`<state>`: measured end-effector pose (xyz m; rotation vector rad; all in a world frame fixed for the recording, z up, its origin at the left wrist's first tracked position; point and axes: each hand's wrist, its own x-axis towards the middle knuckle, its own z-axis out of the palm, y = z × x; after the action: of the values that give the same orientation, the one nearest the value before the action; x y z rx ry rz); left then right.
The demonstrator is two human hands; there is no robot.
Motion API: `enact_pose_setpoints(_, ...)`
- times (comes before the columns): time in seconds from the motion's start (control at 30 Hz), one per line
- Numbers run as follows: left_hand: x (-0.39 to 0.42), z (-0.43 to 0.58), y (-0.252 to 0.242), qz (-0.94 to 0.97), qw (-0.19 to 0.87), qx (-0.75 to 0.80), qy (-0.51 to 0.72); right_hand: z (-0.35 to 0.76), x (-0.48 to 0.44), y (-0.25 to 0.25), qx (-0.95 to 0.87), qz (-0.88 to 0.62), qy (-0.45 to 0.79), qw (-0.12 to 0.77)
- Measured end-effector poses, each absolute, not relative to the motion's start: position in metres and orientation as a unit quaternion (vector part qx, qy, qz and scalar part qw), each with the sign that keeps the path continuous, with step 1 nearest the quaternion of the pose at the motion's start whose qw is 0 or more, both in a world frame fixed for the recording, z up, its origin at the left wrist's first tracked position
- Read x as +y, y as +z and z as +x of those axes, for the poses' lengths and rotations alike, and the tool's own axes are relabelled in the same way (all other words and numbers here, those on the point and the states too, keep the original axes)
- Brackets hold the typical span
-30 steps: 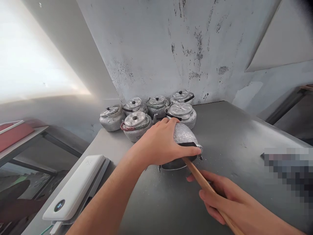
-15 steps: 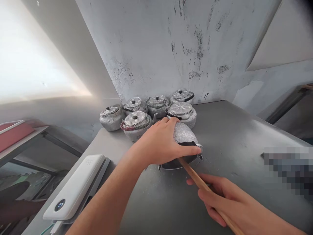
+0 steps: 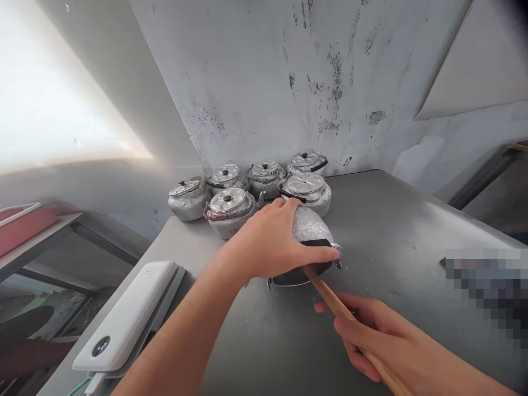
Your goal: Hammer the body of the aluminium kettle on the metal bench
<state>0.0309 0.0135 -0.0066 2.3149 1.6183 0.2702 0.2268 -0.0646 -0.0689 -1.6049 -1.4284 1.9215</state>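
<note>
A dented silver metal kettle (image 3: 312, 223) lies tipped on the grey table, its dark opening facing me. My left hand (image 3: 274, 239) is wrapped over its side, thumb stretched across the black handle (image 3: 315, 242) near the rim. In my right hand (image 3: 371, 335) is a wooden stick (image 3: 330, 297), gripped between thumb and fingers. Its far end goes into the kettle's opening, where the tip is hidden. Right behind the tipped kettle, another silver kettle (image 3: 307, 190) stands upright with its lid on.
Several lidded silver kettles (image 3: 229, 212) stand at the back of the table (image 3: 383, 231), close to the stained wall (image 3: 268, 99). On the left lies a white power bank (image 3: 127, 313) with a cable on a flat grey device. A blurred dark object (image 3: 487, 280) lies at right.
</note>
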Motion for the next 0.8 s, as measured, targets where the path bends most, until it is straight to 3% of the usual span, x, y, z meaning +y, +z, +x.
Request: enact_pose_setpoints(0.8,0.014,0.029,-0.008,0.81,0.144,0.559,0.1,0.231,-0.067,-0.081,-0.524,-0.547,0.634,0.154)
